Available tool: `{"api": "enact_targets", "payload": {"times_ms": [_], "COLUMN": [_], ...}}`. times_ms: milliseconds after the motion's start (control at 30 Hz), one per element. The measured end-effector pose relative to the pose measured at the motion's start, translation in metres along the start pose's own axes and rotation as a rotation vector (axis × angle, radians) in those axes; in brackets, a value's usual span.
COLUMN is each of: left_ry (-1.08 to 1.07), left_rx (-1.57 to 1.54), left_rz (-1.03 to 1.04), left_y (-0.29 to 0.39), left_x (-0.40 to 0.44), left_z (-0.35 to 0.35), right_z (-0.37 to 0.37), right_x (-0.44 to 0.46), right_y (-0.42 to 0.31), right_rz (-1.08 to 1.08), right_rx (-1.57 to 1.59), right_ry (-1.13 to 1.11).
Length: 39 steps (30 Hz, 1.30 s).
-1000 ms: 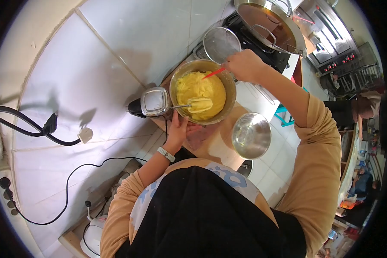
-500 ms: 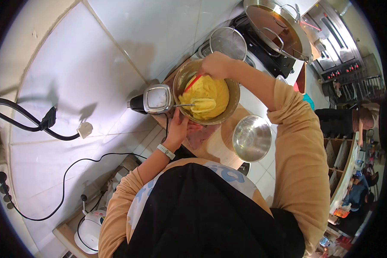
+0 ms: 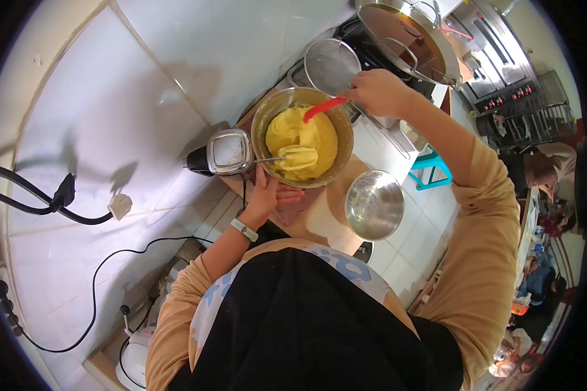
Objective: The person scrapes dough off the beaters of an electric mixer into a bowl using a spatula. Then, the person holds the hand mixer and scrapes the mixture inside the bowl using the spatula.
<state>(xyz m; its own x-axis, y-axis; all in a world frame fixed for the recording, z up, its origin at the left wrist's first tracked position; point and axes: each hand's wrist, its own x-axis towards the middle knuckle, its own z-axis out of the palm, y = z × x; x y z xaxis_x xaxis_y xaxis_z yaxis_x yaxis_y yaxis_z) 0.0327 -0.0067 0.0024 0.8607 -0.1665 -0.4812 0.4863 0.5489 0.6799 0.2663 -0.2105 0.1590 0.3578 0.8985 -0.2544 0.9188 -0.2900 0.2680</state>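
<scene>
A metal mixing bowl (image 3: 347, 140) holds a thick yellow batter (image 3: 287, 130). My right hand (image 3: 379, 92) is closed around a red spatula (image 3: 325, 109), its head dipping toward the batter from the far right rim. Low on the bowl's near left side, my left hand (image 3: 267, 195) rests with fingers stretched out against the outer wall. A stand mixer (image 3: 231, 153) lies left of the bowl, and its batter-coated beater (image 3: 298, 158) reaches over the rim into the bowl.
To the right stands a second steel bowl (image 3: 374, 205). Behind are a sieve (image 3: 332, 65) and a large pan of brown liquid (image 3: 404, 45). A teal stool (image 3: 432, 171) is on the floor. Cables (image 3: 98, 280) run along the tiled wall at left. Other people are at far right.
My right hand has moved right and out of the bowl, drawing the red spatula toward the rim. My left hand stays at the bowl, its fingers more stretched. The view has shifted slightly.
</scene>
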Motion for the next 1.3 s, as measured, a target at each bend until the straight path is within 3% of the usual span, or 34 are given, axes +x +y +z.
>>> {"api": "enact_targets", "payload": {"times_ms": [167, 367, 467, 567, 667, 867, 967, 1167, 1300], "left_ry": [-0.011, 0.073, 0.05, -0.009, -0.009, -0.029, -0.031, -0.03, -0.032], "left_rx": [-0.018, -0.055, -0.098, -0.165, -0.126, -0.056, -0.045, -0.047, -0.04], "left_rz": [0.024, 0.104, 0.095, 0.089, 0.053, 0.065, 0.071, 0.055, 0.061], "left_y": [-0.002, -0.007, -0.006, -0.003, 0.001, -0.003, -0.001, -0.006, -0.005], "left_x": [0.006, 0.007, 0.006, 0.004, 0.004, 0.007, 0.004, 0.006, 0.007], "left_z": [-0.001, 0.008, 0.006, 0.004, 0.004, 0.001, 0.002, -0.001, -0.002], "right_z": [0.054, 0.016, -0.002, 0.078, 0.05, 0.071, 0.08, 0.081, 0.093], "right_x": [0.035, -0.003, -0.014, -0.024, -0.025, -0.035, -0.042, -0.043, -0.05], "right_y": [-0.022, -0.047, -0.061, -0.078, -0.111, -0.161, -0.164, -0.139, -0.114], "right_rz": [0.15, 0.448, 0.56, 0.562, 0.632, 0.919, 0.929, 0.921, 0.771], "right_rx": [-0.089, 0.321, 0.919, 1.355, 1.585, 2.272, 2.596, 2.837, 3.188], "right_ry": [0.027, -0.42, -0.788, -0.915, -0.854, -0.442, -0.246, -0.01, 0.024]}}
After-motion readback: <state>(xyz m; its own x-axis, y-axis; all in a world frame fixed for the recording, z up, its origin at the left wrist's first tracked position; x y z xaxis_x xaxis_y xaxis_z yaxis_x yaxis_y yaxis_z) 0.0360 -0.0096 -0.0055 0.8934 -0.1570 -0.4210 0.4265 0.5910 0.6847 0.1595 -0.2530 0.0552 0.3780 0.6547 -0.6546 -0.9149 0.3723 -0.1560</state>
